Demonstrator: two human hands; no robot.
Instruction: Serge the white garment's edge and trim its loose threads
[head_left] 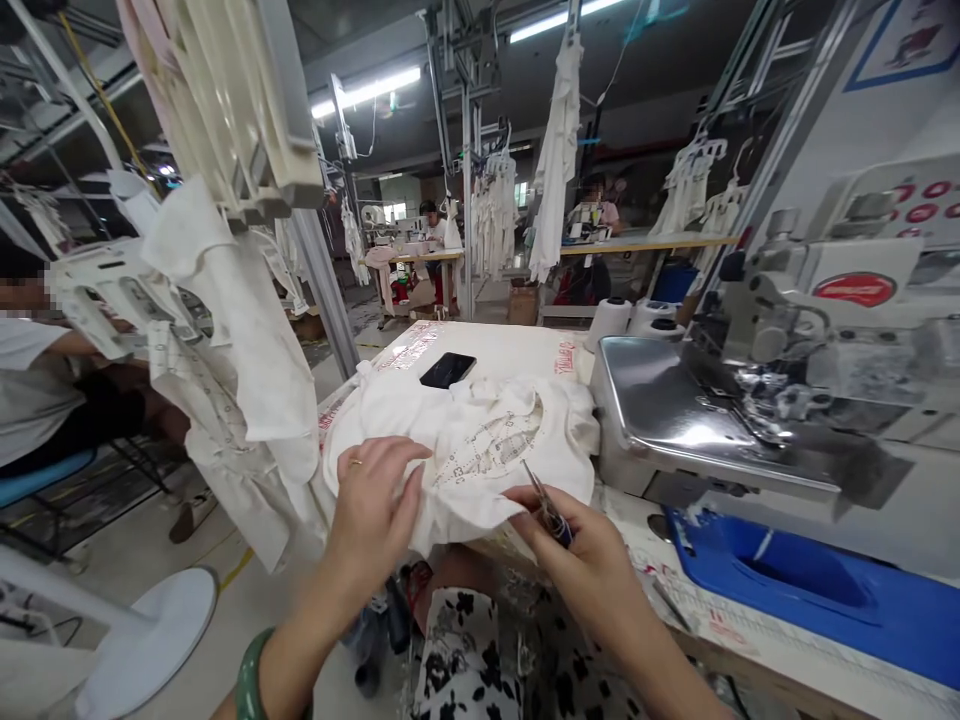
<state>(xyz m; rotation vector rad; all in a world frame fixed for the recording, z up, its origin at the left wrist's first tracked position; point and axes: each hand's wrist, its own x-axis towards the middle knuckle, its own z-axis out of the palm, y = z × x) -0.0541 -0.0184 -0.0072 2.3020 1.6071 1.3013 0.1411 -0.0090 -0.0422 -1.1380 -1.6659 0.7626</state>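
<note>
Worktable (517, 345) surface extends at 12 o'clock past a phone (448, 370), bounded at 3 o'clock by the sewing machine (667, 400). White garment (480, 440) lies at the near edge: right hand (592, 545) pinches its border and holds snips (553, 520); left hand (379, 495) curves at its 8 o'clock side, grip indiscernible.

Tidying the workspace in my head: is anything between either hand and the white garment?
Nothing visible is. The left hand is at the garment; the right hand has its near edge at the fingertips, and also holds snips. The phone lies at the far side.
</note>
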